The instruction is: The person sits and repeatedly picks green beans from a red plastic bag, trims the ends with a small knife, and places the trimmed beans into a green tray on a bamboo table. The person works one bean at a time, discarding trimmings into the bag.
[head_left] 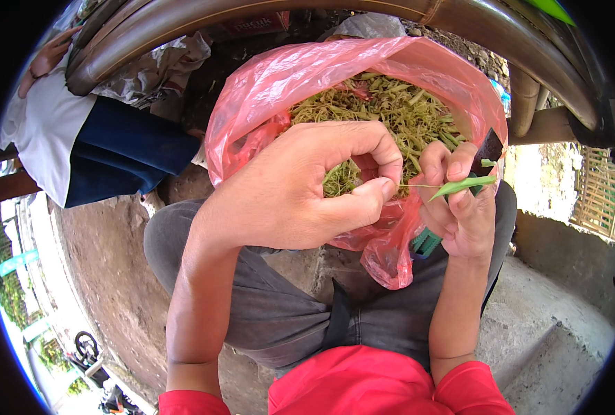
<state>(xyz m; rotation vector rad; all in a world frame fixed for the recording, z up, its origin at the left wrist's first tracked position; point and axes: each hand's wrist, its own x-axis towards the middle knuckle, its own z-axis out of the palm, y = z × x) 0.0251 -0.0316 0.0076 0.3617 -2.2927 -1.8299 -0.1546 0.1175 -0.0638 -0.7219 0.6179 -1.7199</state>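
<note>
My left hand [307, 183] is closed, pinching the thin pale stalk of a slender green leaf [465, 185] between thumb and forefinger. The leaf's broad part lies across the fingertips of my right hand [463, 200], which is curled around it. A dark, flat blade [489, 149] sticks up behind those fingers, and a ridged green handle [426, 243] shows below them; it looks like one knife, its middle hidden by my hand. Just beyond both hands stands a pink plastic bag [266, 90], wide at the mouth. Inside it lies a heap of yellow-green plant trimmings [390, 104].
A thick bamboo rail [252, 21] arches across the far side. At the left is another person in a white top and dark blue lower garment [124, 149], one hand near the rail. Concrete steps [556, 332] lie at my right, and a bamboo slat panel [600, 187] stands farther right.
</note>
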